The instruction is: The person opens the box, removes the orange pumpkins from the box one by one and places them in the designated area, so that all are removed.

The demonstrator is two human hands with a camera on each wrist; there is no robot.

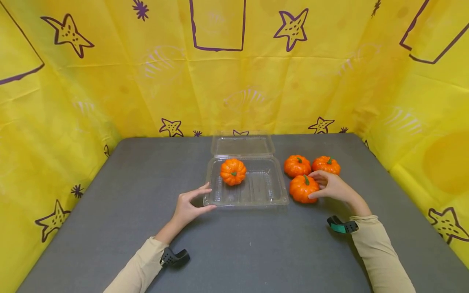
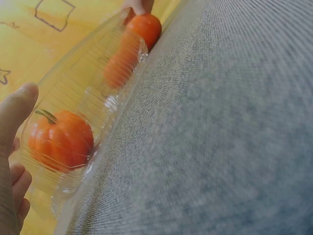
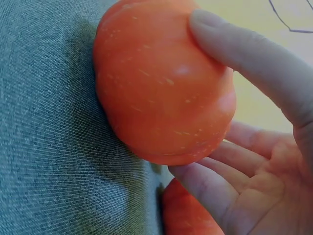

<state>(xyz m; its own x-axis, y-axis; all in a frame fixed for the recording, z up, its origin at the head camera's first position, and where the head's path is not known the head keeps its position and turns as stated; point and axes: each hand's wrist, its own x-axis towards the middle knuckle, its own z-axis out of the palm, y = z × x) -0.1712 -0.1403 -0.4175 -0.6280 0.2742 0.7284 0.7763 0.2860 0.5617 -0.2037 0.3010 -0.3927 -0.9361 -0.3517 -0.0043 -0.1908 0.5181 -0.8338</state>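
A clear plastic clamshell container [image 1: 258, 201] lies with its lid [image 1: 242, 145] folded back toward the wall. One small orange pumpkin [image 1: 233, 171] with a green stem sits in its left half, seen through the clear wall in the left wrist view. My left hand [image 1: 190, 205] holds the container's near left corner, thumb at the front rim and fingers along the left side. To the right of the container, my right hand [image 1: 331, 187] grips another pumpkin [image 1: 303, 189] between thumb and fingers. The right wrist view shows this pumpkin [image 3: 164, 83] close over the grey surface.
Two more pumpkins, one on the left [image 1: 297, 166] and one on the right [image 1: 326, 164], stand just behind the gripped one. The grey table [image 1: 234, 252] is bordered by yellow patterned cloth [image 1: 220, 93] at the back and both sides.
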